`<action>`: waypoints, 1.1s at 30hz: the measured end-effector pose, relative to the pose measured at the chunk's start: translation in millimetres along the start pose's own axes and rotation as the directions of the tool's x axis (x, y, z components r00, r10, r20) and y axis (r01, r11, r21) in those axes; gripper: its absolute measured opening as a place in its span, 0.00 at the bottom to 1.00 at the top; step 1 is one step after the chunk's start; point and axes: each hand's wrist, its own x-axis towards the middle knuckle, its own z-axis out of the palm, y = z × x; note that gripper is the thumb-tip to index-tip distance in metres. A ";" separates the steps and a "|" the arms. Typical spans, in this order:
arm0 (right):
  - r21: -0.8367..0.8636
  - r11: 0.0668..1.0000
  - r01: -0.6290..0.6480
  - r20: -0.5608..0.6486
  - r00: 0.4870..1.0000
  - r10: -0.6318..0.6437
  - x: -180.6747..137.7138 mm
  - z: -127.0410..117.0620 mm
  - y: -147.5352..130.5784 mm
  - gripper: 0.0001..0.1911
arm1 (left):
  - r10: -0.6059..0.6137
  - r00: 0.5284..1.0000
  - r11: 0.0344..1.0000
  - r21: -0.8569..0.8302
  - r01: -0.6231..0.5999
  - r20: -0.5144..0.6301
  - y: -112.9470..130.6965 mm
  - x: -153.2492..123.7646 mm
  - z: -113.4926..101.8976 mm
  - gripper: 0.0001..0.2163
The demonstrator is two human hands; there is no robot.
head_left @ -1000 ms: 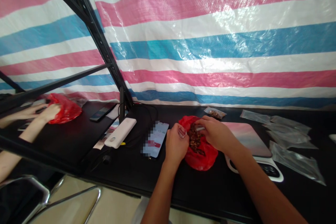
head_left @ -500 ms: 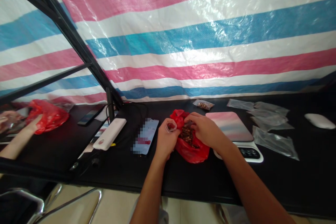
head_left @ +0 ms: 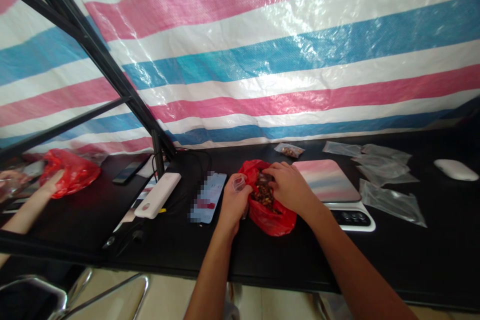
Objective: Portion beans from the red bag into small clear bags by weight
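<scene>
A red plastic bag (head_left: 275, 220) full of small brown pieces lies open on the black table (head_left: 262, 255). My left hand (head_left: 233, 202) is closed around a small clear plastic bag (head_left: 238, 183), held at the red bag's left edge. My right hand (head_left: 288, 187) reaches into the red bag's mouth with fingers pinched among the brown pieces; what they grip is too small to name.
A phone (head_left: 207, 203) and a white power bank (head_left: 158, 202) lie left of the bag. A scale (head_left: 337, 195) sits to the right, with several empty clear bags (head_left: 390, 200), one filled bag (head_left: 288, 150) and a white mouse (head_left: 455, 170). Another person's hand (head_left: 48, 185) rests by a second red bag (head_left: 71, 170) at far left.
The view has shifted so the table sits lower left in frame. My right hand has dipped deeper into the red bag. My left hand keeps hold of the clear bag.
</scene>
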 end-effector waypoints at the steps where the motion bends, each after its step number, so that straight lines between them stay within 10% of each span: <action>1: 0.009 1.000 -0.016 0.007 1.000 0.016 0.7 0.0 -0.7 0.21 | -0.002 1.000 1.000 -0.001 0.002 0.003 0.1 0.0 -0.2 0.11; 12: 0.164 0.982 -0.094 -0.046 0.994 0.102 -1.5 5.8 0.8 0.22 | 0.027 0.999 0.999 -0.022 -0.027 0.023 10.6 -4.8 -0.7 0.08; 20: 0.273 0.959 -0.073 -0.114 0.988 0.108 -4.3 5.1 3.4 0.20 | 0.286 0.955 0.942 0.203 -0.267 -0.073 5.5 -2.3 -8.6 0.04; 33: 0.444 0.847 0.292 -0.310 0.937 -0.160 -5.3 -7.1 -23.8 0.21 | 0.371 0.929 0.847 0.409 -0.339 0.000 5.9 -10.2 -7.7 0.04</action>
